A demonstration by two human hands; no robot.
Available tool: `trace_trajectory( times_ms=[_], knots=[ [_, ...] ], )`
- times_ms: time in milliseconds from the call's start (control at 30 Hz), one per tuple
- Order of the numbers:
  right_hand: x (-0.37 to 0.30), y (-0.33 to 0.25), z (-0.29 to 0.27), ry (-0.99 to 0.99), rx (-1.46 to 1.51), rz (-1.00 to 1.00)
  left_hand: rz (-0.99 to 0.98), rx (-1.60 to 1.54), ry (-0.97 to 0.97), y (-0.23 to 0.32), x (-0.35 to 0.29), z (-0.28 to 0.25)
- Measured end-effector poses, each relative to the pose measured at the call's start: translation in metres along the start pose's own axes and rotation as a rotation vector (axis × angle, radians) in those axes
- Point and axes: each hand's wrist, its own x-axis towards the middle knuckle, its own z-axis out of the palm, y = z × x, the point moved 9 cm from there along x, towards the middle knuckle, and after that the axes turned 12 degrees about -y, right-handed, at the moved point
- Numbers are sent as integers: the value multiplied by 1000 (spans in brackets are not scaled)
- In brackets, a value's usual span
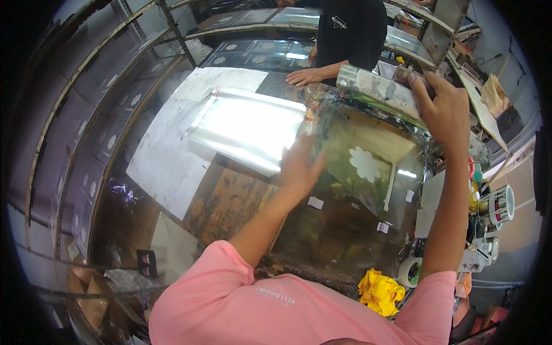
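Observation:
My right hand (445,106) is closed round the right end of a thick, paint-smeared frame bar (376,92), part of what looks like a printing screen. Below the bar stretches a translucent greenish panel with a pale flower shape (365,164). My left hand (300,167) is blurred, between this panel and the right edge of a glossy, see-through or silvery sheet (247,129). Its fingers are smeared, and whether they touch the sheet I cannot tell. Small white paper pieces (315,202) lie on the dark work surface (339,247).
Across the table stands a person in black, one hand (305,76) resting on the surface. White paper (167,149) lies under the glossy sheet. A crumpled yellow cloth (380,292) and a tape roll (410,271) sit near me. Cans (497,206) crowd the right; metal racks (86,63) stand left.

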Motion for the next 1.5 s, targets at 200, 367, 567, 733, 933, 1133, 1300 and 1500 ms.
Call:
trace_trajectory(
  times_ms=[200,367,567,733,933,1133,1300,1500],
  knots=[
    [-15,-1,6,29,-39,12,-112,170,15,-96,6,-65],
    [-18,-8,5,2,-32,23,-149,308,50,-193,44,-97],
    [-33,-12,9,29,-61,21,-382,563,-118,-212,15,-76],
    [-37,-15,7,64,-48,-34,-147,505,-346,-162,-50,-16],
    [-31,-14,8,15,-60,5,-132,595,-286,-166,-50,-21],
    [-44,-16,11,52,-33,-19,-64,591,-304,-183,-32,-28],
    [-31,-10,13,28,-80,-42,-29,242,-298,-166,30,-84],
    [-23,0,20,5,-103,-16,239,437,-343,-44,2,-15]
  ],
)
